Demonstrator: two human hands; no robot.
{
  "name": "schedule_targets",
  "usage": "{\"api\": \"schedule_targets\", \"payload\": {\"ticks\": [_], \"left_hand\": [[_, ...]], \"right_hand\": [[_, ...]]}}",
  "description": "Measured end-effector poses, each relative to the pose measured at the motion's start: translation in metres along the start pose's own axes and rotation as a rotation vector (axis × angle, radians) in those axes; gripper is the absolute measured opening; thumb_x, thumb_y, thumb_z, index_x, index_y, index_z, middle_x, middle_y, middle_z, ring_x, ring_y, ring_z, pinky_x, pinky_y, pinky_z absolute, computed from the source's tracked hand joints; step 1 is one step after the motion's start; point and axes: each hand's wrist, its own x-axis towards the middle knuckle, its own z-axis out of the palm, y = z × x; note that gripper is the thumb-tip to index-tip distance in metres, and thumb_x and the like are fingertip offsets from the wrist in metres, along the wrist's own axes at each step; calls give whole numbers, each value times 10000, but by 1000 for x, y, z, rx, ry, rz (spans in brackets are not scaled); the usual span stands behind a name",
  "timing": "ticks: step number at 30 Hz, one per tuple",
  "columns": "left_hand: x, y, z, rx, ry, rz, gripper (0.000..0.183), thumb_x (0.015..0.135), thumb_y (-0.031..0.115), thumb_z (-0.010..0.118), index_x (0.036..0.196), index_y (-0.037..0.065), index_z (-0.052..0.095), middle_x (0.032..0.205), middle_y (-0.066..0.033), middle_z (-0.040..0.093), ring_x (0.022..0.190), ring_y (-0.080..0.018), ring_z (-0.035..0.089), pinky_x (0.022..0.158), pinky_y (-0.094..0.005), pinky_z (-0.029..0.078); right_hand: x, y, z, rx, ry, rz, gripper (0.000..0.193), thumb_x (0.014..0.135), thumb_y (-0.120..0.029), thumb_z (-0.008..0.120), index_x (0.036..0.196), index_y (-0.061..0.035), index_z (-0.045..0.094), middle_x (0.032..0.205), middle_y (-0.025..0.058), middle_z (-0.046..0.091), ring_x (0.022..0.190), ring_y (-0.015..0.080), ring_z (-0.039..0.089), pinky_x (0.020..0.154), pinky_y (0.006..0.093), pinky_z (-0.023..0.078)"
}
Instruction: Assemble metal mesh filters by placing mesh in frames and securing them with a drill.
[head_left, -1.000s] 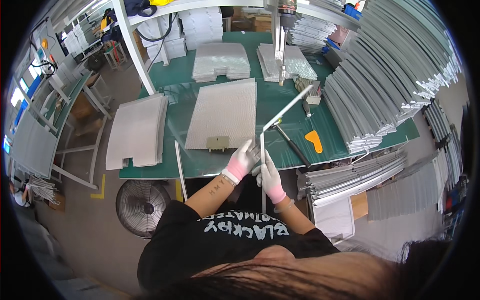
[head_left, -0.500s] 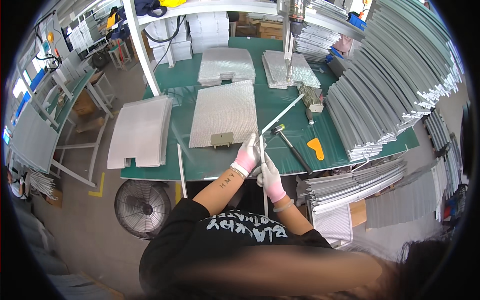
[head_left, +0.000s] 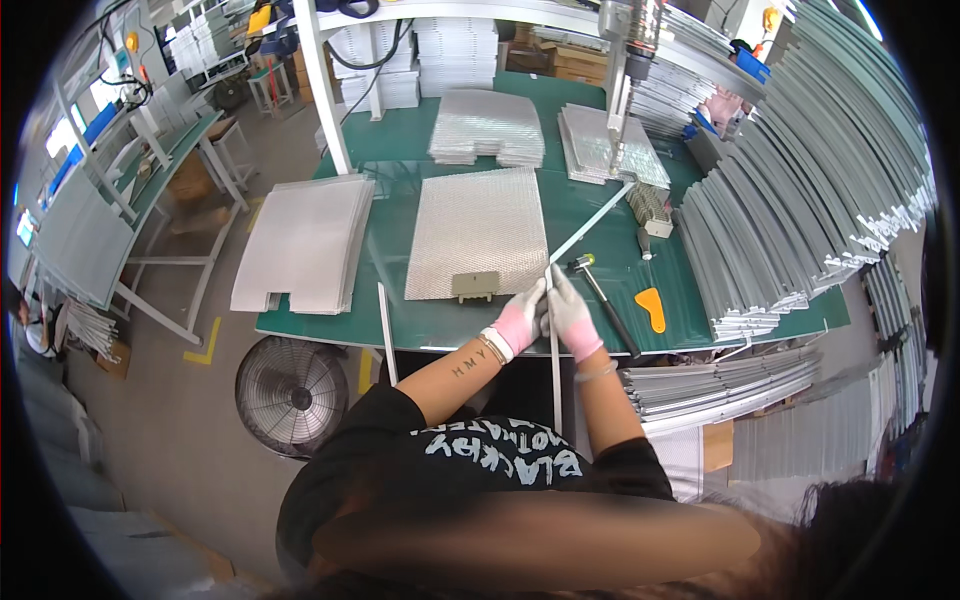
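Your R hand [head_left: 572, 315] is now sitting level w/ your L hand [head_left: 525, 312]; ½ sec ago it was holding lower on the thin pale strip [head_left: 590, 224]. So you're now concentrating both holds just below the bend, prob. gaining control there & losing some over the lower leg. L & R fingers are closing on the strip, but can't tell exact fingertip contact. Strip is crossing the front edge of the green table [head_left: 390, 235], mid-frame, just R of the textured panel [head_left: 478, 225]. Upper leg is pointing upper R, tip nr the grey-green blocks [head_left: 648, 208]; lower leg's long axis is running almost straight down-frame.
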Motion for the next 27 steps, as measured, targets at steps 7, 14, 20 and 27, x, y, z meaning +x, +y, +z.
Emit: {"api": "schedule_targets", "payload": {"ticks": [7,14,20,27], "left_hand": [[-61,25,32,-28,127,32,519,1050,319,413,1510,114,292,1457,-64,435,1276,-208,474,1067,-387,388],[-168,138,-52,1937,1032,823,312,904,175,571,1137,-24,627,1180,-215,626,1143,-393,553,1020,-459,417],[-184,129,-117,1859,954,550,376,1007,279,419,1174,3,611,1210,-203,605,1177,-361,527,1043,-403,396],[-180,139,-34,307,334,524,620,926,31,577,1471,-44,291,1276,-148,562,1138,-160,570,981,-312,487]], "right_hand": [[50,9,3,-554,129,-293,722,896,-259,619,1494,0,307,1164,193,651,685,195,664,659,302,550],[70,8,-5,37,-85,173,440,961,-296,600,1328,-82,487,680,2,524,447,87,444,416,270,390],[63,0,0,341,-349,195,161,999,-254,540,922,-151,444,605,-50,383,430,69,337,405,243,284],[27,-8,-14,234,-205,131,158,1002,-242,527,930,-108,483,642,-8,472,483,103,450,448,258,385]]}}
